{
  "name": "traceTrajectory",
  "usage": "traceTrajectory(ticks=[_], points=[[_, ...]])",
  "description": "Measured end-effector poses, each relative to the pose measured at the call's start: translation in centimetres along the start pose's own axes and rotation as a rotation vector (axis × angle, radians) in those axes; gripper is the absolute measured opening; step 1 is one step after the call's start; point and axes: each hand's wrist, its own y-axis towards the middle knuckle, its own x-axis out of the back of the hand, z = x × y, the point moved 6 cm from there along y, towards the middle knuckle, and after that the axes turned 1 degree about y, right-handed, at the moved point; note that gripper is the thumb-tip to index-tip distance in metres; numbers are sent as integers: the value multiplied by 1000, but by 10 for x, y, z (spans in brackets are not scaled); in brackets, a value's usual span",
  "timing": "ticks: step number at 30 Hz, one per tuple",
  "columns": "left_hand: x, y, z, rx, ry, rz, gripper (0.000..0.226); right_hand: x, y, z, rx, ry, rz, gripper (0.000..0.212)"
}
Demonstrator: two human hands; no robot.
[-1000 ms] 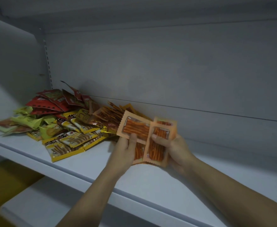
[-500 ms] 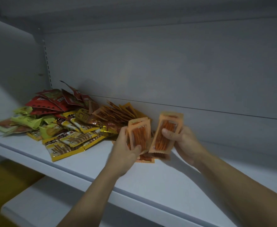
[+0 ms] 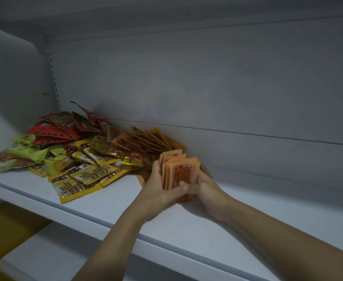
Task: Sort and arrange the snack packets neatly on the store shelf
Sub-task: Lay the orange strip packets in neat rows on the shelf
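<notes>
A stack of flat orange plastic snack packets (image 3: 179, 169) stands on edge at the centre of the frame, clamped between both hands. The left hand (image 3: 158, 189) curls round its left side and the right hand (image 3: 206, 186) round its right. It sits low on the white metal shelf (image 3: 247, 211). To the left lies a heap of fanned orange packets (image 3: 146, 140), long yellow packets (image 3: 85, 177), red packets (image 3: 65, 126) and green packets (image 3: 28, 152).

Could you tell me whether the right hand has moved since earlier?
Yes: the right hand came left and down toward the shelf, merging its orange snack packets with those in the left hand.
</notes>
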Motion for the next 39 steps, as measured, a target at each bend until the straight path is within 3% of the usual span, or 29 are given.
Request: traceTrajectory(ticks=[5, 13, 16, 19, 21, 26, 32, 35, 39], points=[[0, 5, 8, 30, 50, 6, 82, -3, -4, 2, -54, 191, 57, 54], [9, 3, 1, -93, 224, -154, 78, -9, 0, 3, -25, -197, -11, 47], [7, -1, -8, -109, 402, -175, 77, -8, -4, 9, -32, -189, 15, 49], [-1, -4, -14, -94, 481, -178, 74, -4, -6, 14, -49, -163, 1, 29], [-5, -1, -20, -48, 420, -190, 70, -2, -7, 26, -48, -238, -32, 21], [-24, 17, -60, 14, 344, -150, 72, 24, -12, 70, -32, -247, -99, 38], [-96, 36, -79, 215, -197, 83, 47, 100, -53, 91, -67, -182, -238, 55], [-143, 53, -77, 232, -138, 117, 34, 145, -83, 94, -98, -144, -306, 53], [-205, 74, -80, 214, -140, 183, 44, 197, -123, 105, -90, -131, -368, 48]])
